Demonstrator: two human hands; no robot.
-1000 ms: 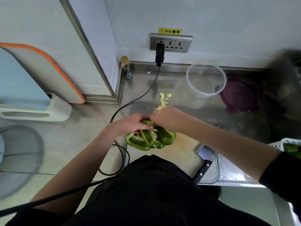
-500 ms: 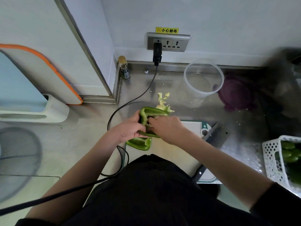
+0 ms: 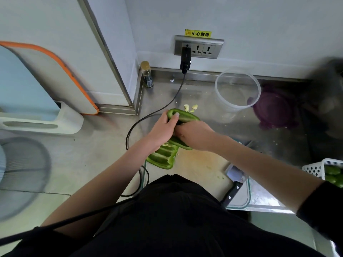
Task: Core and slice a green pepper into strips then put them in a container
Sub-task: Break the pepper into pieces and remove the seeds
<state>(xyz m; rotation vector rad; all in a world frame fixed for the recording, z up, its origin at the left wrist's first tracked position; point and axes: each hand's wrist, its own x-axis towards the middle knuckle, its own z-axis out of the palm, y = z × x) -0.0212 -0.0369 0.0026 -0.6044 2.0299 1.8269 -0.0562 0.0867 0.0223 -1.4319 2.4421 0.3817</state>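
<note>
A stainless-steel tabletop point(image 3: 204, 93) runs back to a pale wall holding a metal socket strip point(image 3: 199, 46). On it lies a pale cutting board point(image 3: 200, 169), the landmark here. Above the board's far edge, the left hand point(image 3: 161, 131) grips a green pepper half point(image 3: 182, 115), its fingers point(image 3: 175, 116) curled over the rim; the right hand point(image 3: 195, 134) grips the same half from the near side. Another green pepper half point(image 3: 163, 157) lies cut side up on the board's left edge. Beyond the board's far right corner stands a clear round plastic container point(image 3: 237, 89), with bare steel between them. A black-handled cleaver point(image 3: 234, 179) rests on the board's right side.
</note>
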